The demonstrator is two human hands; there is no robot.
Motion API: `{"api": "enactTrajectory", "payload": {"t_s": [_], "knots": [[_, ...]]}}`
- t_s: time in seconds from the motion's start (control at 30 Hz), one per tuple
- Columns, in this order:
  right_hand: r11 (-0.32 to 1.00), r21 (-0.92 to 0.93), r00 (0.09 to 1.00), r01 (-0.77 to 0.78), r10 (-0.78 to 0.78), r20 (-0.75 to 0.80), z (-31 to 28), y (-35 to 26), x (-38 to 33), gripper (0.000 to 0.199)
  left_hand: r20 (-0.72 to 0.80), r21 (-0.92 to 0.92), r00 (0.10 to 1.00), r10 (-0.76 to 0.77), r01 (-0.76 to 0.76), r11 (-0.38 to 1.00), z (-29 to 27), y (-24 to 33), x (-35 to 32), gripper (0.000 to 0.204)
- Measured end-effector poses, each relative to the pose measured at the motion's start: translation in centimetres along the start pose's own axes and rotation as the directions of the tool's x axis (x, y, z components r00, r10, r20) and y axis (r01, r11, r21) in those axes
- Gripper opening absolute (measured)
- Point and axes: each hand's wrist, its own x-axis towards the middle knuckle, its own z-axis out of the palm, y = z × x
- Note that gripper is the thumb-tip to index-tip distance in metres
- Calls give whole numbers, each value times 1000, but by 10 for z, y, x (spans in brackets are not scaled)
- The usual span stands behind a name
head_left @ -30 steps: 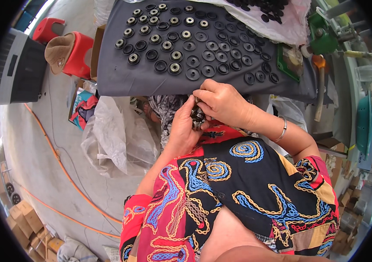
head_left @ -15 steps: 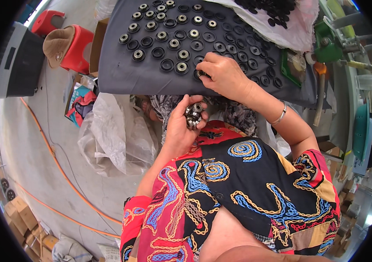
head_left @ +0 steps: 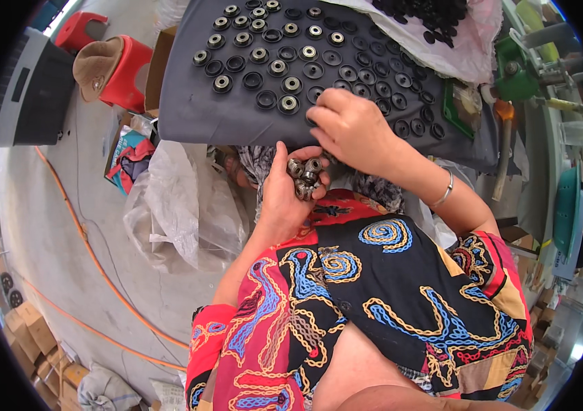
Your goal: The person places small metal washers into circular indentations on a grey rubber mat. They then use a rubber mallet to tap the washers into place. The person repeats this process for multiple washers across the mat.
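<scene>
My left hand (head_left: 282, 195) is cupped in front of the table edge, holding a small pile of shiny metal ball bearings (head_left: 307, 179) in palm and fingers. Over the near edge of the grey cloth-covered table (head_left: 199, 120) is my right hand (head_left: 354, 130), its fingers curled together; whatever they pinch is hidden. Round black plastic caps (head_left: 267, 100) lie spread in loose rows on the cloth. Those at the left and middle mostly have a bearing (head_left: 288, 104) seated in them. Toward the right, the caps (head_left: 400, 101) show no bearing.
A white sack (head_left: 479, 51) with a heap of black caps (head_left: 428, 17) rests at the far right. Beside it are a green tray (head_left: 457, 109), a green machine (head_left: 512, 68) and a hammer (head_left: 505, 147). Red stools (head_left: 130, 75), a plastic bag (head_left: 178, 205) and an orange hose (head_left: 79, 229) stand or lie left.
My right hand has drawn slightly back from the caps, its fingertips now lower and more hidden. The left hand has opened a little around the bearings. The view has shifted slightly.
</scene>
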Motion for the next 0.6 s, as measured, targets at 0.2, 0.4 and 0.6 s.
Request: {"api": "enactTrajectory", "payload": {"t_s": [0.2, 0.4, 0.6], "knots": [[992, 119, 990, 50, -65, 125, 8, -26, -25, 22, -47, 107, 998, 32, -27, 994, 19, -9, -6, 44], [987, 102, 977, -126, 105, 188, 7, -34, -36, 18, -185, 203, 982, 25, 13, 979, 35, -15, -8, 43], [919, 290, 947, -266, 194, 255, 3, -34, -33, 18, -55, 209, 998, 7, 5, 978, 16, -16, -3, 41]]}}
